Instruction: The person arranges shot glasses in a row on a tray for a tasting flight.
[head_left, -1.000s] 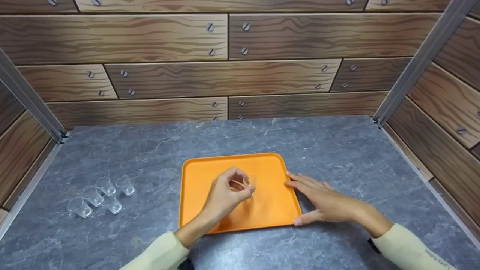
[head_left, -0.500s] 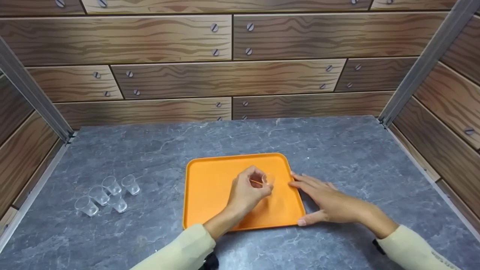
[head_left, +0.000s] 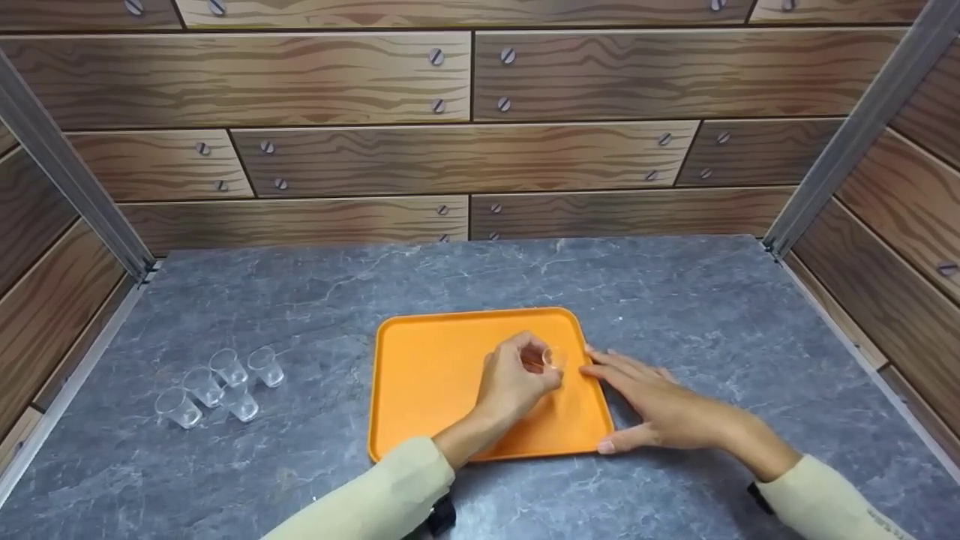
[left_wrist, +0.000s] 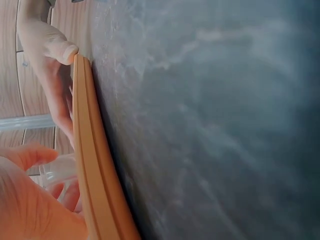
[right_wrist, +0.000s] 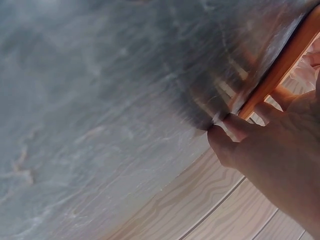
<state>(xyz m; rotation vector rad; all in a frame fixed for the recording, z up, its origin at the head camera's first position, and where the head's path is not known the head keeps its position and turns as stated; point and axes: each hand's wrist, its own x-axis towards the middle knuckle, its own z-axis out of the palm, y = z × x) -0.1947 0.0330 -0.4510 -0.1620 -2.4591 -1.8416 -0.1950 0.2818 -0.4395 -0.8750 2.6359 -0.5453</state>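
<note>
Over the right half of an orange tray (head_left: 435, 390), my left hand (head_left: 514, 379) pinches a small clear cup (head_left: 553, 358) between thumb and fingers. In the left wrist view the cup (left_wrist: 59, 169) appears just behind the tray's rim (left_wrist: 92, 165); whether its base touches the tray I cannot tell. My right hand (head_left: 652, 405) rests at the tray's right edge, fingertips against the rim and thumb near the front corner. In the right wrist view some fingertips of the right hand (right_wrist: 280, 145) touch the tabletop beside the tray.
Several more clear cups (head_left: 244, 403) stand grouped on the grey marbled table (head_left: 315, 300) to the left of the tray. Wood-patterned walls (head_left: 360, 157) with metal corner posts (head_left: 847, 127) close in the back and sides.
My left hand has carried the cup rightward across the tray, toward its right edge. The right hand keeps its place at the rim. The head view has shifted slightly.
</note>
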